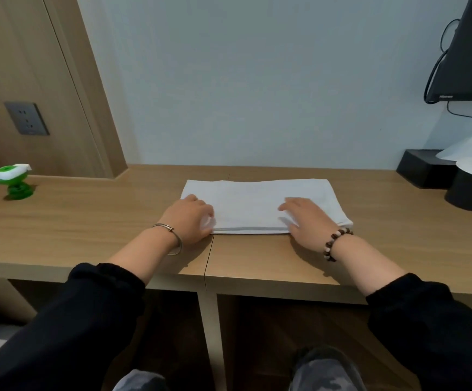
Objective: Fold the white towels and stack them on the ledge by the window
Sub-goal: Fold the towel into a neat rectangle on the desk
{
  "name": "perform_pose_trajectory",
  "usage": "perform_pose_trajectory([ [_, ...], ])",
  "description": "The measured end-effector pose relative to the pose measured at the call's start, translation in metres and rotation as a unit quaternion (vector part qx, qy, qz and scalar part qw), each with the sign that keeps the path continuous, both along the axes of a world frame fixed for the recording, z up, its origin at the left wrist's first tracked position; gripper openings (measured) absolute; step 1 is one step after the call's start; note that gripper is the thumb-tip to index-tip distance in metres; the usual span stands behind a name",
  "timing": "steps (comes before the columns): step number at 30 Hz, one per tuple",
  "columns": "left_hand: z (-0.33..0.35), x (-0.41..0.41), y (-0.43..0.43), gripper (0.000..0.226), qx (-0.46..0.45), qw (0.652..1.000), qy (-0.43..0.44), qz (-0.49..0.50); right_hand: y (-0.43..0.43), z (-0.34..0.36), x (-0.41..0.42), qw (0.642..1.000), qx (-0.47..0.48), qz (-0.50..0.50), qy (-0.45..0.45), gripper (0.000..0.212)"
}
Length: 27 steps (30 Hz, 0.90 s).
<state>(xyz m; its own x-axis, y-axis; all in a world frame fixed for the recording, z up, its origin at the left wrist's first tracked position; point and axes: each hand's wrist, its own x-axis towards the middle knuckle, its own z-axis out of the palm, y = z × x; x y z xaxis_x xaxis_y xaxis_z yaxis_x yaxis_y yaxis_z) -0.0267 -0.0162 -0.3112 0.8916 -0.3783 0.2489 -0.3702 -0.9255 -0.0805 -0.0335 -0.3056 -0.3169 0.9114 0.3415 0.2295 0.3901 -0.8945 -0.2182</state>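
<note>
Flanking the work area: a green-and-white gadget (pixel 10 179) stands far left on the wooden desktop (pixel 88 221), well apart from the towel. A grey wall socket (pixel 26 118) sits in the wood panel above it. Far right: a black tissue box (pixel 426 169) with a sheet sticking up, and a black round container (pixel 467 194) with a white liner just in front of it. The lower corner of a black screen (pixel 466 52) hangs above them, cables trailing. All of these stand off to the sides; none touches the towel.

White towel (pixel 257 204): lies flat mid-desk, near the back wall, long side running left to right. It crosses the seam (pixel 208 258) in the desktop, mostly to the right of it. Stacked layers show along the near edge, so it is folded at least once. Surface smooth, edges fairly square.

Left hand (pixel 189 218): at the near left corner, fingers curled, a bit of white cloth showing between thumb and fingers; it pinches that corner. Silver bangle (pixel 170 239) on the wrist.

Right hand (pixel 305 218): palm down on the towel's right part, fingers loosely extended and pointing left, pressing the cloth. Whether the thumb catches the near edge cannot be told. Beaded bracelet (pixel 336 245) on the wrist. Black sleeves on both arms.
</note>
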Motion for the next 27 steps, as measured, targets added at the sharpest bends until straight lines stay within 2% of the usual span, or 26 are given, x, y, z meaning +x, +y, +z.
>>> perform_pose_trajectory([
  [1, 0.000, 0.001, -0.006, 0.022, -0.036, 0.999, 0.026, -0.016, 0.009, -0.002, -0.001, 0.999, 0.019, 0.025, 0.015, 0.036],
  [3, -0.002, 0.003, -0.013, 0.021, -0.052, 0.997, 0.057, -0.023, 0.021, -0.007, -0.001, 0.999, -0.006, 0.030, 0.027, 0.034],
  [10, -0.012, 0.003, -0.009, 0.019, -0.045, 0.999, 0.007, -0.010, 0.031, 0.001, 0.005, 0.995, -0.084, 0.015, -0.057, 0.024],
  [12, -0.013, 0.001, -0.009, 0.019, -0.038, 0.999, 0.001, -0.015, 0.031, 0.002, 0.002, 0.992, -0.054, 0.014, -0.109, 0.023],
  [14, -0.011, 0.001, -0.008, 0.018, -0.034, 0.999, 0.005, -0.017, 0.030, -0.003, -0.003, 0.993, -0.041, 0.022, -0.111, 0.021],
  [17, -0.009, -0.001, -0.010, 0.014, 0.005, 1.000, 0.017, -0.015, 0.029, -0.013, -0.011, 0.995, -0.060, 0.040, -0.069, 0.021],
  [19, -0.004, -0.001, -0.012, 0.009, 0.043, 0.999, 0.030, -0.009, 0.029, -0.014, -0.011, 0.995, -0.060, 0.036, -0.073, 0.021],
  [25, 0.007, -0.007, -0.018, 0.018, 0.206, 0.976, -0.009, -0.064, 0.033, -0.014, -0.011, 0.994, -0.084, 0.022, -0.064, 0.016],
  [27, 0.004, -0.009, -0.021, 0.018, 0.227, 0.972, -0.003, -0.059, 0.032, -0.013, -0.010, 0.995, -0.078, 0.017, -0.059, 0.018],
])
